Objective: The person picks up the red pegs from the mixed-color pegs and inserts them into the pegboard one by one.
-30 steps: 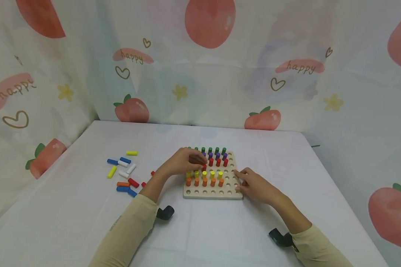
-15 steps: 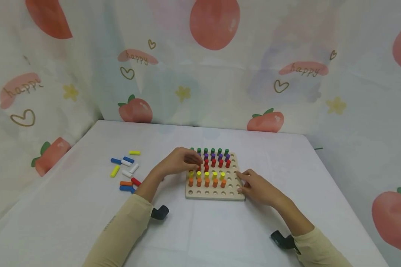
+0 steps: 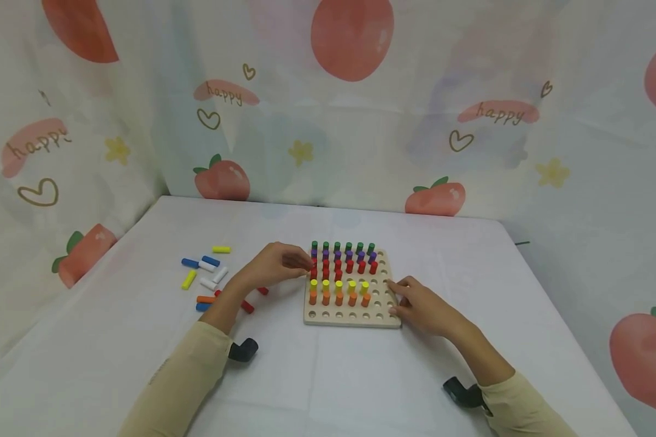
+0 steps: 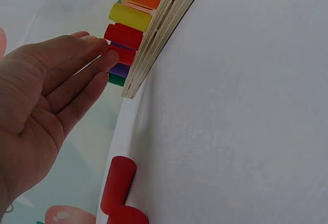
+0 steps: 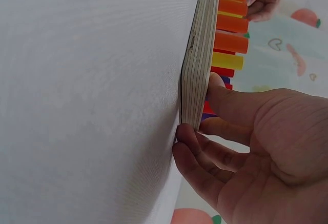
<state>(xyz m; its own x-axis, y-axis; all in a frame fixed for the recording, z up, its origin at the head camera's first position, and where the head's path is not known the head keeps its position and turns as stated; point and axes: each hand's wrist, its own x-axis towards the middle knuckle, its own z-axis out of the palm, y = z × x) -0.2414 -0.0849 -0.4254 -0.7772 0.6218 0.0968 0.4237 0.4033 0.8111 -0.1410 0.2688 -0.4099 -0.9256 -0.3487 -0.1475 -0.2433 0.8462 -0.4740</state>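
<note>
A wooden pegboard [image 3: 355, 321] lies on the table with rows of upright colored pegs. Green, purple and red rows stand at the back, then a shorter red row, yellow pegs [image 3: 339, 286] and orange pegs [image 3: 339, 298]. My left hand [image 3: 276, 264] is at the board's left edge, its fingers nearly straight. In the left wrist view its fingertips touch or nearly touch a red peg [image 4: 127, 56] at a row's end. My right hand [image 3: 423, 308] holds the board's right edge, with the thumb on top and fingers against the side in the right wrist view.
Loose pegs lie left of the board: yellow [image 3: 188, 279], blue [image 3: 211, 261], white [image 3: 208, 284], orange [image 3: 205, 299] and red [image 3: 247, 306]. The left forearm passes over part of this group. A patterned curtain [image 3: 355, 145] hangs behind the table.
My left hand has slid left along the red pegs to the board's left edge, uncovering the left ends of the rows. My right hand stays on the board's edge. The view shifted slightly.
</note>
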